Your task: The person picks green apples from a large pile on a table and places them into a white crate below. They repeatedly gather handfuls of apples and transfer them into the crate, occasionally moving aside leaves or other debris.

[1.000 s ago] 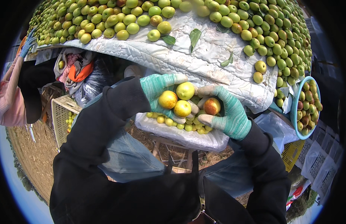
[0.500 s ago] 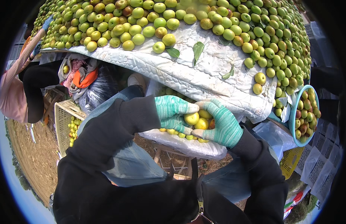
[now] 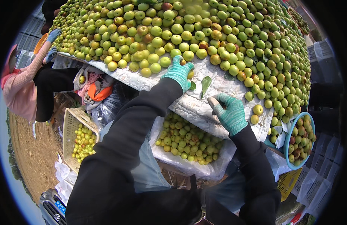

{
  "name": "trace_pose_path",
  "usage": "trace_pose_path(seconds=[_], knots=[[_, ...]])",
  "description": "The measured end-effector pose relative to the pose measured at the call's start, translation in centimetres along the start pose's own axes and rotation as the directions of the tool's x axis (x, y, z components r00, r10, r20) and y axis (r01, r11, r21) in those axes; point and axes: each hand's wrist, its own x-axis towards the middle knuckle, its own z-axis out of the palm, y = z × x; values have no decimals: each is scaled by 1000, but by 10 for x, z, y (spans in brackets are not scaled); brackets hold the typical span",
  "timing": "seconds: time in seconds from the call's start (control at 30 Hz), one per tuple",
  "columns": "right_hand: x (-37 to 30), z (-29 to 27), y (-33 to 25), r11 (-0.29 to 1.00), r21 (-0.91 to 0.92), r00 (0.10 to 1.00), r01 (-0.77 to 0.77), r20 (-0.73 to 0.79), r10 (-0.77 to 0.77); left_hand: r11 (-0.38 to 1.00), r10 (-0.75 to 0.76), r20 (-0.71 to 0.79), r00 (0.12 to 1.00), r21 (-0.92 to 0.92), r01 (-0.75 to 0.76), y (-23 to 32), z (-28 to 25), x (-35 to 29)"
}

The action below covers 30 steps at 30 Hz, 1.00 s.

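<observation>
My left hand (image 3: 179, 74), in a teal knit glove, reaches to the near edge of a large heap of green-and-brown jujubes (image 3: 241, 41). Its fingers are spread against the fruit there, and one yellowish jujube (image 3: 190, 74) shows just beside them. Gloved alike, my right hand (image 3: 231, 113) hovers over the white quilted cloth (image 3: 226, 88) with thumb and fingers apart and nothing visible in it. Below both hands stands a plastic-lined crate (image 3: 158, 153) holding many jujubes (image 3: 190, 140).
A cream crate (image 3: 68, 127) with yellow-green fruit stands at left, near bundled clothing (image 3: 100, 92). At right are a blue-rimmed basket (image 3: 287, 144) of browner jujubes and a yellow crate (image 3: 288, 183). Another person (image 3: 25, 84) works at the heap's far left. Leaves (image 3: 206, 85) lie on the cloth.
My hands have parted from above the lined crate, where they held several jujubes together. The left moved up to the heap, the right over the cloth. The crate's fruit is now exposed.
</observation>
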Motion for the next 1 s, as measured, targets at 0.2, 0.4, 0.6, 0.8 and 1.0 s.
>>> trace_pose_path(seconds=[0.2, 0.4, 0.6, 0.8, 1.0], knots=[[164, 27, -48, 811, -425, 888, 402, -36, -459, 984, -175, 115, 978, -9, 177, 3, 6, 25], [191, 55, -73, 632, -706, 947, 320, 252, -197, 992, 17, 310, 950, -122, 22, 6, 12, 15], [178, 59, -89, 509, -791, 926, 338, 376, -30, 985, -170, 198, 965, 10, 171, 0, -47, -36], [166, 62, -67, 499, -834, 966, 236, 255, -31, 900, -256, -180, 950, 314, 302, -52, -75, -19], [122, 3, -73, 992, -98, 916, -83, 384, 114, 931, -233, -157, 960, 248, 267, -57, -52, -10]])
